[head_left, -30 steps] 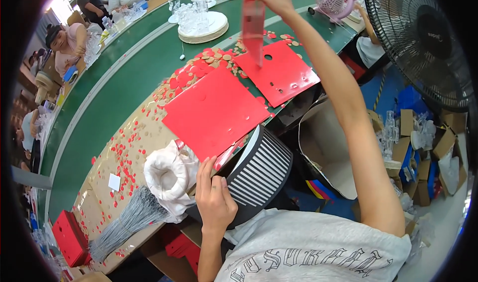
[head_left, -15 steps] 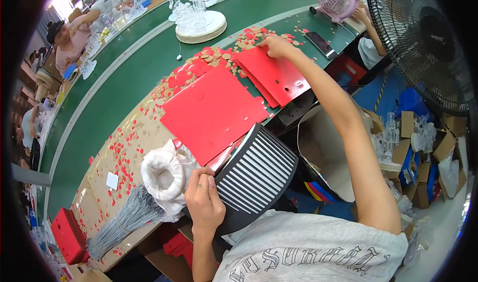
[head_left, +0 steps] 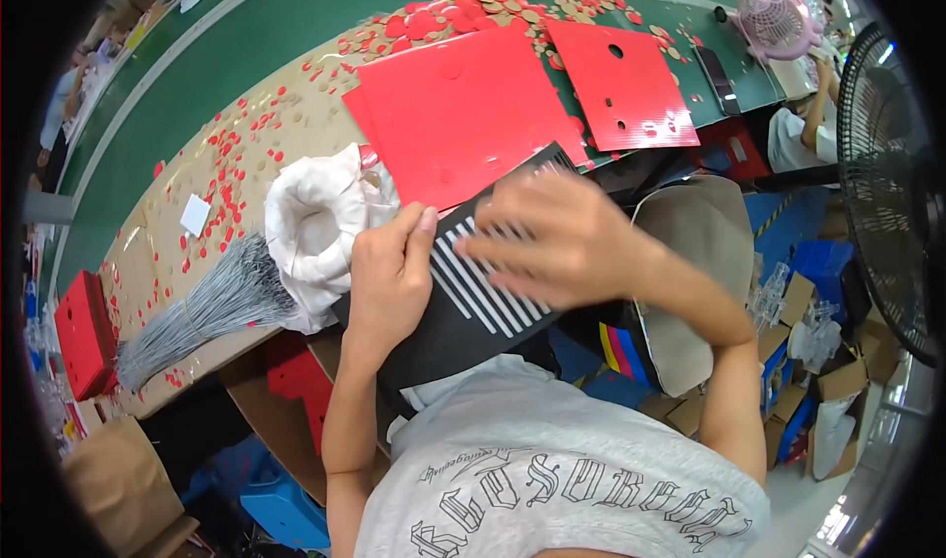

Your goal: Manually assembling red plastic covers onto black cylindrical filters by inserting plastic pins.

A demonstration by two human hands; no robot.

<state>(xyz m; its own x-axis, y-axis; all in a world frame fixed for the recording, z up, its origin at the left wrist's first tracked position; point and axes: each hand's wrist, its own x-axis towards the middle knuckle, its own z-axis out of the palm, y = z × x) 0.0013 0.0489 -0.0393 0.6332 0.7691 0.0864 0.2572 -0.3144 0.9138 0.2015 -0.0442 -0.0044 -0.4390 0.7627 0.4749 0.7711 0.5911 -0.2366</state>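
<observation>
A black sheet with white stripes (head_left: 460, 285) lies tilted against the table's near edge, in front of my body. My left hand (head_left: 390, 272) grips its upper left edge, thumb on top. My right hand (head_left: 562, 243) is over the striped part, blurred by motion, its fingers stretched out and apart; whether it touches the sheet I cannot tell. Beyond the black sheet lie large flat red sheets (head_left: 463, 104), overlapping each other. To their right is a red sheet with punched holes (head_left: 631, 90).
Red and brown discs (head_left: 434, 21) are scattered along the table (head_left: 158, 223). Left of my hands are a white cloth ring (head_left: 320, 213), a bundle of grey wires (head_left: 212, 297) and a red stack (head_left: 84, 336). A phone (head_left: 716, 80), pink fan (head_left: 778, 21) and black fan (head_left: 887, 193) stand right.
My right hand has let go of the holed red sheets and come back over the striped sheet. A holed red sheet now lies flat. The view has shifted downward.
</observation>
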